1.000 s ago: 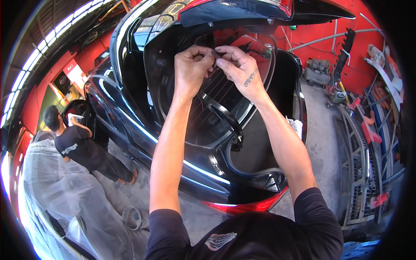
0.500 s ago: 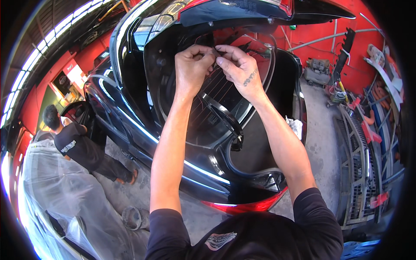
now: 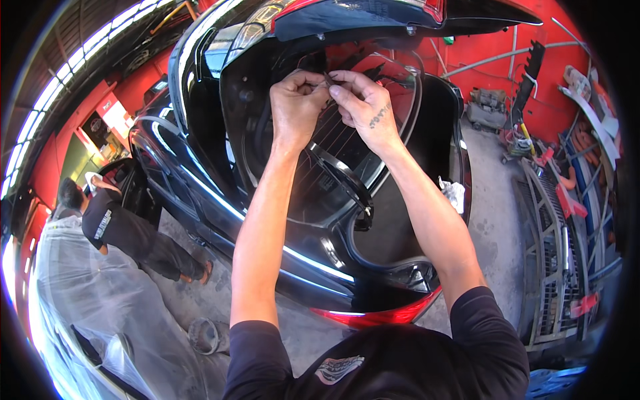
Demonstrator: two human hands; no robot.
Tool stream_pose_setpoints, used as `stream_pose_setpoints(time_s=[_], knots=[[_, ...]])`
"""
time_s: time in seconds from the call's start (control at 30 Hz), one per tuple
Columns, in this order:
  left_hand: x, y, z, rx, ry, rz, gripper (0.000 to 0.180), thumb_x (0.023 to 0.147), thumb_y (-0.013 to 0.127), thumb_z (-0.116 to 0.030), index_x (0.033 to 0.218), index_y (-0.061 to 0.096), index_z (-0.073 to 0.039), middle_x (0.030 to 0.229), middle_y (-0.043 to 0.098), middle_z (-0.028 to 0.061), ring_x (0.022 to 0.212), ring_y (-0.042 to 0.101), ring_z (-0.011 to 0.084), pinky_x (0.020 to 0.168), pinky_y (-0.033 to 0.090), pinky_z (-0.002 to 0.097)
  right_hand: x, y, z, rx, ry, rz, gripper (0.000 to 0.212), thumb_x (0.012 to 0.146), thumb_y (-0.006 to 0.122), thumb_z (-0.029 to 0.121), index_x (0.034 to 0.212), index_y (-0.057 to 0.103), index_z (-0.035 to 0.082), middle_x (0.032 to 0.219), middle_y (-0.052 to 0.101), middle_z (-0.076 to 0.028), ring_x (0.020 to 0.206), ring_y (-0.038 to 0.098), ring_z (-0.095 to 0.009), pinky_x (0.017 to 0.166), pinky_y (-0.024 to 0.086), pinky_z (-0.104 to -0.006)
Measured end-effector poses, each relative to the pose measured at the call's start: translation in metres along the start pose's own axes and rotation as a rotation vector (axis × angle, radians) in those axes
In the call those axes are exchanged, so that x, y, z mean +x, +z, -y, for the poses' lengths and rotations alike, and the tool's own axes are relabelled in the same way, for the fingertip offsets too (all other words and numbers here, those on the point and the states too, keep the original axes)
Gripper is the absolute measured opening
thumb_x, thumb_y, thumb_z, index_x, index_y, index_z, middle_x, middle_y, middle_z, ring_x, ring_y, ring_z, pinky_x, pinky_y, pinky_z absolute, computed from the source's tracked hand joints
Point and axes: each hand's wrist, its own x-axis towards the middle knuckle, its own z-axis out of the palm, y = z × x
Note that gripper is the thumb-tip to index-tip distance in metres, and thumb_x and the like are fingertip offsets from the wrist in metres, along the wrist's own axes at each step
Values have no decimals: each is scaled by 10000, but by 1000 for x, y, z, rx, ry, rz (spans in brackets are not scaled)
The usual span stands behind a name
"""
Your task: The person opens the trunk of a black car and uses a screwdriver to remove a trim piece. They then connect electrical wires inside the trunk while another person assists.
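Both of my arms reach up over the open boot of a black car (image 3: 267, 257). My left hand (image 3: 295, 105) is closed, with thumb and fingertips pinched together. Close against it, the thumb and forefinger of my right hand (image 3: 365, 110) meet in a pinch as well. A tiny dark thing (image 3: 327, 79) shows between the fingertips of both hands, too small to name. Behind the hands lies the rear window (image 3: 327, 177) with its thin heater lines. Above them hangs the raised boot lid (image 3: 360, 23).
A co-worker (image 3: 127, 223) in dark clothes stands by the car's left side. Clear plastic sheeting (image 3: 100, 287) covers something at lower left, beside a bucket (image 3: 203, 335). At right are a metal grille-like frame (image 3: 550, 247) and leaning car parts (image 3: 597, 127). A red tail light (image 3: 380, 313) is near me.
My two hands stay pinched together; the right has shifted slightly left, closer to the left. The co-worker has raised a hand with something white in it.
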Motion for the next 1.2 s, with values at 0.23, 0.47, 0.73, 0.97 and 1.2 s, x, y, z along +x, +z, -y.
stream_pose_setpoints(time_s=[0.23, 0.47, 0.73, 0.97, 1.2], knots=[[1, -2, 9, 107, 69, 7, 89, 891, 700, 11, 957, 697, 70, 753, 692, 39, 652, 623, 56, 601, 490, 214, -3, -3, 0, 44, 19, 29, 396, 981, 711, 151, 1326, 616, -19, 881, 652, 7, 673, 504, -36, 573, 414, -214], [0, 3, 16, 119, 171, -60, 69, 846, 742, 42, 882, 709, 91, 816, 671, 41, 661, 616, 51, 590, 490, 230, -1, -2, -3, 154, 75, 33, 336, 986, 707, 149, 1269, 626, -14, 861, 628, 10, 650, 473, -28, 544, 384, -211], [0, -1, 19, 175, 196, -43, 73, 849, 742, 41, 883, 704, 93, 823, 671, 60, 669, 633, 69, 602, 503, 241, 3, 4, -3, 122, 103, -3, 297, 996, 691, 139, 1246, 632, -8, 850, 655, -10, 621, 466, -28, 530, 377, -210], [1, 0, 18, 147, 114, -48, 65, 856, 715, 35, 900, 712, 82, 824, 674, 57, 660, 624, 76, 605, 500, 253, -1, 7, -1, 131, 61, -18, 328, 995, 683, 115, 1282, 607, -25, 831, 578, 12, 638, 454, -40, 528, 340, -207], [-2, 3, 12, 236, 166, -78, 72, 835, 706, 46, 900, 711, 77, 822, 666, 70, 653, 632, 92, 601, 500, 256, -3, 7, -1, 256, 114, -33, 296, 980, 682, 87, 1245, 624, -32, 867, 637, -22, 640, 469, -40, 530, 365, -219]])
